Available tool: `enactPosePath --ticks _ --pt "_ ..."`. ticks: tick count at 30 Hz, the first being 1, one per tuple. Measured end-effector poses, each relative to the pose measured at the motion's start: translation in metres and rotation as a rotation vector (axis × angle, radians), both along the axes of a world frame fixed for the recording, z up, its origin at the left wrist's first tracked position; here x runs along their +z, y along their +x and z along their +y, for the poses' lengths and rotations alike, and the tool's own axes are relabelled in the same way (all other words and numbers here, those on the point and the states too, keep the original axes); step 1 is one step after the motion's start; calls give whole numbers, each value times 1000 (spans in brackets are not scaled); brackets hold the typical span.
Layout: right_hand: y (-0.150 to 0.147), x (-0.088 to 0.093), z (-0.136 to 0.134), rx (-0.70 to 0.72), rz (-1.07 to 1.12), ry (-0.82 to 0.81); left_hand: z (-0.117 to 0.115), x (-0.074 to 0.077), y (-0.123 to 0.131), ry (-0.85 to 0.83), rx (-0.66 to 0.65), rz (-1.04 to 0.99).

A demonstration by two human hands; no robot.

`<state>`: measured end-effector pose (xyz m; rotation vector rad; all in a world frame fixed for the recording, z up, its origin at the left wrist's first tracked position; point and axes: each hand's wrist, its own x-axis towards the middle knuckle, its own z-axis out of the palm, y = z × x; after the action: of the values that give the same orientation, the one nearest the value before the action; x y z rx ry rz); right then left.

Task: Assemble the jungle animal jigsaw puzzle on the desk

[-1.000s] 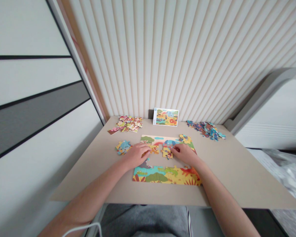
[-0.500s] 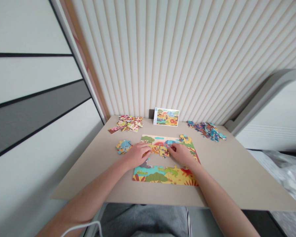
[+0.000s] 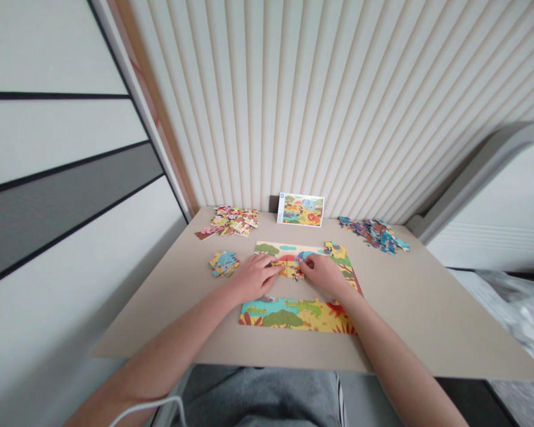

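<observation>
A partly assembled animal jigsaw puzzle (image 3: 289, 320) lies on the table in front of me, with bare tabletop between its upper and lower sections. My left hand (image 3: 254, 277) rests over its left side, fingers stretched out and touching pieces near the middle. Next to those fingertips is a yellow puzzle piece (image 3: 295, 273) with small figures, up against the upper section. My right hand (image 3: 324, 273) pinches the right edge of that piece, thumb and index finger together. My palms hide part of the puzzle beneath.
A picture card (image 3: 301, 210) stands at the back against the pleated curtain (image 3: 276, 107). Loose pieces form a pink and green pile (image 3: 234, 222), a blue pile (image 3: 380, 235) and a small blue-yellow cluster (image 3: 223, 263). A white cable (image 3: 146, 407) crosses my left forearm.
The yellow piece has moved slightly up and left, closing against the upper section. My left hand has shifted right, its fingers now straighter over the pieces; my right hand followed the piece.
</observation>
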<state>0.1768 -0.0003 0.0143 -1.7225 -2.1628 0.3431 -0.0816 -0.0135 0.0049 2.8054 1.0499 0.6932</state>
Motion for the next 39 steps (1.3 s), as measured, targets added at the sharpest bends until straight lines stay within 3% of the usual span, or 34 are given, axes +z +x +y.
enactPosePath --ticks 26,39 --pt "-3 1 -2 -44 -123 -43 2 2 4 20 11 120" --pt "2 5 -7 32 8 -24 0 4 6 36 -16 123"
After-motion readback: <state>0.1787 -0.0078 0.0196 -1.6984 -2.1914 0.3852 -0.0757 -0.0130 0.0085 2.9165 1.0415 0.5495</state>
